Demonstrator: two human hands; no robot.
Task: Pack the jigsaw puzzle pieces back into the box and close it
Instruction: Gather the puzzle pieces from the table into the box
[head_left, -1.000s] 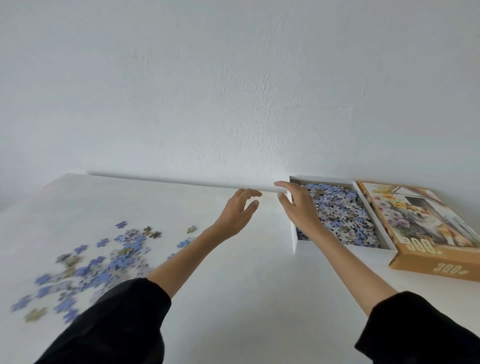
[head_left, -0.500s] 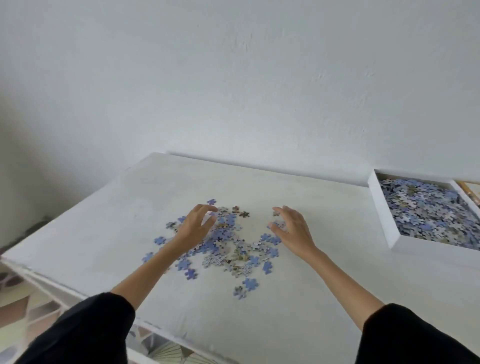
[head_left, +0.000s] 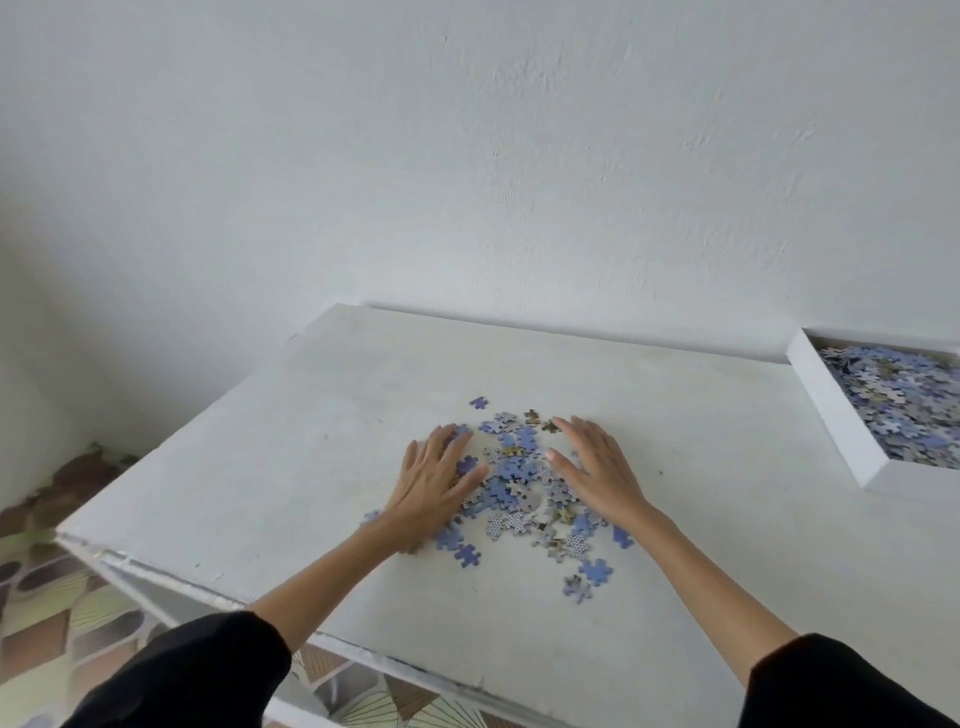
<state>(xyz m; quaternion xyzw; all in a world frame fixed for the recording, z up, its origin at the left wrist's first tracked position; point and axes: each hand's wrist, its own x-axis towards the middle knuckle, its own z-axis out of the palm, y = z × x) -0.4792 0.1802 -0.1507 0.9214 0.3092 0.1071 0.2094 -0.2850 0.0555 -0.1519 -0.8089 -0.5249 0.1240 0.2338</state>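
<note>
Blue-and-grey loose puzzle pieces (head_left: 519, 483) lay scattered on the white table (head_left: 291, 447), between the two hands. The left hand (head_left: 436, 480) was flat with fingers straight, resting on the left edge of the scatter. The right hand (head_left: 597, 470) was likewise flat and spread on the right edge. Neither held anything.

Change: a second earlier both hands were up at the box, the right one over it. Half a second earlier they hovered either side of the scatter with fingers bent. Now they were down on the table and closer together, with the pieces bunched tighter between them. It read as raking a handful together for the next load.

The box (head_left: 831, 415) sat well apart at far right, open and partly cut by the frame edge, already holding a thick layer of pieces (head_left: 904, 405). The lid was out of view now. A few stray pieces (head_left: 595, 571) lay nearer the person, outside the hands. Task judged well along but unfinished: this batch to go, then the lid.
</note>
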